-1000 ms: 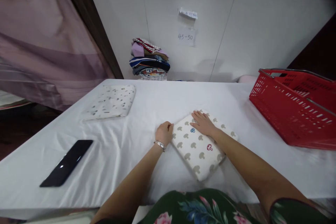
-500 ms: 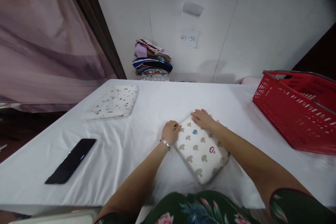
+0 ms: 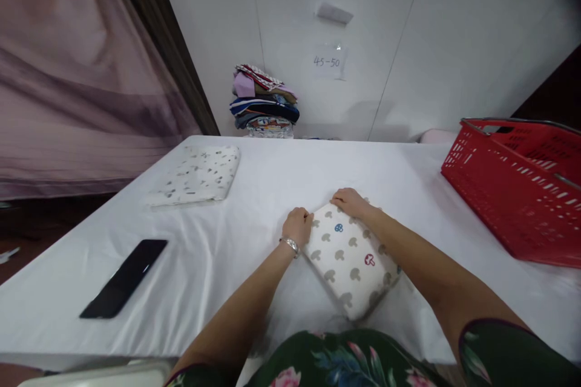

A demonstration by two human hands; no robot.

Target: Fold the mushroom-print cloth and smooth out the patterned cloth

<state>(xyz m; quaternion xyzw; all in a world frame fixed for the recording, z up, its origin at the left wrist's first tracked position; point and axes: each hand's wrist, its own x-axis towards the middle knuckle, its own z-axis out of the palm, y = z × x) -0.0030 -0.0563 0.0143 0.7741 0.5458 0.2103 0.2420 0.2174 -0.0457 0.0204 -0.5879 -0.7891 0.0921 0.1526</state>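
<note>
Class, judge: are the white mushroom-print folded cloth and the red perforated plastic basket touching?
Apart. The head view shows white tablecloth separating the mushroom-print cloth from the basket.

A wide lateral passage crosses the white table (image 3: 290,169) between the folded speckled cloth (image 3: 202,172) and the red basket (image 3: 508,199), beyond the left hand (image 3: 297,227) and right hand (image 3: 351,202). The basket's raised wall blocks travel toward the far right. An open lane runs between the flat black slab (image 3: 124,278) and the left forearm (image 3: 245,308). That forearm bars the direct route from the slab to the mushroom-print cloth (image 3: 340,263). The right forearm (image 3: 413,254) obstructs access from the basket side. The wall (image 3: 363,42) and fabric stack (image 3: 263,103) limit reach past the far edge.
</note>
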